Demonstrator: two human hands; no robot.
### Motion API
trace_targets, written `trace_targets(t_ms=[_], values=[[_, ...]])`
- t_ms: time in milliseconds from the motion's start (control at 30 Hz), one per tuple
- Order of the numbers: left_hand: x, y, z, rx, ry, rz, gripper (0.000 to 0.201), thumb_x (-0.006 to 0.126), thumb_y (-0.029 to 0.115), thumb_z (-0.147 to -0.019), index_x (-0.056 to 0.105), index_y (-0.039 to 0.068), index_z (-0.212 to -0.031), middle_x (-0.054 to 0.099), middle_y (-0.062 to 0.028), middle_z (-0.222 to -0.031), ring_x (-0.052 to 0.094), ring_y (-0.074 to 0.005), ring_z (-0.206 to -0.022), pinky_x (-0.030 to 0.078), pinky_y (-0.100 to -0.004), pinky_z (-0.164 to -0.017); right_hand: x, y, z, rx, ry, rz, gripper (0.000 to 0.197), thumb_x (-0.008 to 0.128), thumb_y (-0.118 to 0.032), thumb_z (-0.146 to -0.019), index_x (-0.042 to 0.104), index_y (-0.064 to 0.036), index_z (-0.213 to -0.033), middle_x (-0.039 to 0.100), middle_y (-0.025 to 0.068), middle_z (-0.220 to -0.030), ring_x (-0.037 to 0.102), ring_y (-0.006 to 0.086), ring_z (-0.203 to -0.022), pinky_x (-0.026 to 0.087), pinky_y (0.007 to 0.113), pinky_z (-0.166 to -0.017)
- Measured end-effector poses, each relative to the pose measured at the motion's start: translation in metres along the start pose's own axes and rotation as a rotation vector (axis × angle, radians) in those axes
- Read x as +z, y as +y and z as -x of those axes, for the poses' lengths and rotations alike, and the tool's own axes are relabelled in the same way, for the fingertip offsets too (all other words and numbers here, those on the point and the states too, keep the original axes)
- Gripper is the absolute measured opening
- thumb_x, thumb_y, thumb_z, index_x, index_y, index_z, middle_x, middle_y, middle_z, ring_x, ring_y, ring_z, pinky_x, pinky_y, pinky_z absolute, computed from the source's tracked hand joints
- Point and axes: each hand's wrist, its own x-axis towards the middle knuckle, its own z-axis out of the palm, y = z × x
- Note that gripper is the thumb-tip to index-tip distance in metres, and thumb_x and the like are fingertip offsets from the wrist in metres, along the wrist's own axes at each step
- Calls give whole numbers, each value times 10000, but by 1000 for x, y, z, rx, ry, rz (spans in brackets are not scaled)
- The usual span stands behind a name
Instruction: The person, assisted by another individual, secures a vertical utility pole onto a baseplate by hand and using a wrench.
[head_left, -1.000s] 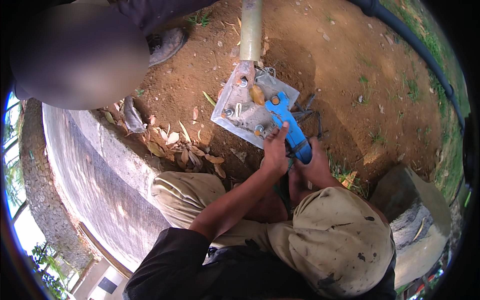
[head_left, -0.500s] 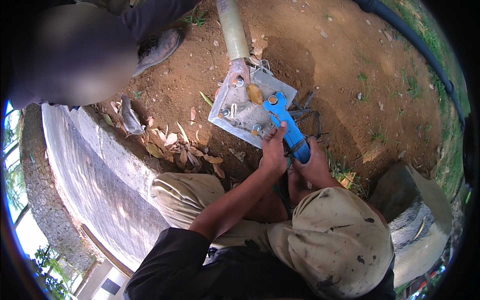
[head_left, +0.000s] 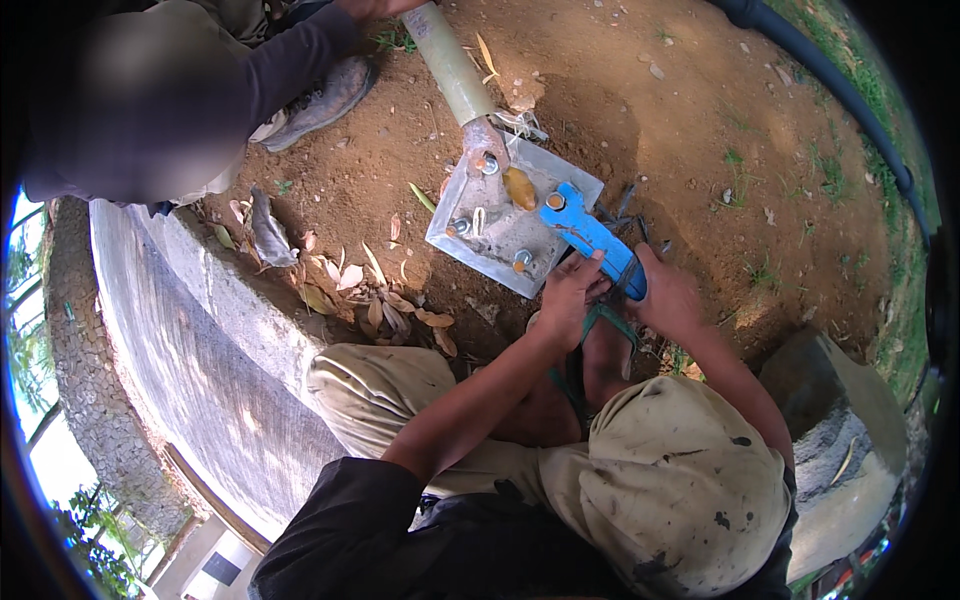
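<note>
A long blue metal piece (head_left: 598, 240), like a heavy wrench or bracket, lies over the right corner of a square concrete base (head_left: 500, 225) with a metal edge. Its wider head sits at a bolt (head_left: 555, 200) with a rusty-looking top. My right hand (head_left: 668, 295) is wrapped around its lower end. My left hand (head_left: 572, 292) is closed against its near side, the fingertips partly hidden. Other bolts (head_left: 522, 260) stand up from the base, and a yellow-brown leaf (head_left: 519, 188) lies on it.
A pale pipe (head_left: 450, 65) runs from the base's far corner, with another person's hand (head_left: 380, 8) at its top. That person's shoe (head_left: 325, 105) is at the upper left. A concrete kerb (head_left: 215, 300) curves along the left, a stone block (head_left: 840, 430) stands right, and a dark hose (head_left: 830, 90) arcs beyond.
The blue piece's lower end has swung rightward and away from me, with my right hand on it. My left hand has shifted slightly right. The other person's hand has come into view by the pipe.
</note>
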Motion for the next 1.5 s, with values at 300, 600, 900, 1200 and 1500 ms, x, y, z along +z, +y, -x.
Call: trace_targets(t_ms=[300, 600, 900, 1200, 1500], values=[[16, -6, 11, -61, -131, -132, 589, 623, 272, -1057, 434, 12, -1550, 598, -147, -1457, 590, -252, -1310, 465, -398, -1110, -91, 12, -131, -408, 509, 514, 435, 698, -3, -808, 656, -160, -1211, 663, 62, -1177, 593, 296, -1235, 411, 510, -1097], [9, 17, 22, -46, -174, -123, 627, 628, 286, -1057, 392, 19, -1572, 577, -164, -1475, 570, -270, -1342, 456, -415, -1122, -96, -5, -212, -610, 487, 570, 380, 676, -96, -874, 656, -152, -1250, 632, 94, -1299, 507, 295, -1391, 341, 472, -1236], [14, 6, -3, 22, -170, -134, 581, 658, 305, -1047, 463, 20, -1514, 582, -136, -1458, 581, -240, -1314, 491, -396, -1079, -70, 24, -32, 51, 137, 258, 459, 763, -35, -719, 567, -103, -1128, 710, 181, -1065, 677, 455, -1020, 549, 542, -829], [-11, -9, -13, 39, -48, 27, 383, 709, 300, -1022, 615, 49, -1295, 693, -80, -1219, 668, -211, -1156, 521, -399, -1039, 14, -3, 32, 255, 55, -50, 487, 852, -274, -727, 576, -96, -1087, 724, 236, -861, 717, 473, -843, 549, 569, -735], [-9, 5, -13, 57, -28, 94, 335, 669, 251, -1044, 596, 49, -1302, 698, -103, -1294, 670, -210, -1165, 523, -408, -1042, 40, -20, 21, 259, 202, -156, 551, 868, -310, -715, 568, -85, -1119, 721, 244, -821, 715, 488, -804, 550, 578, -711]])
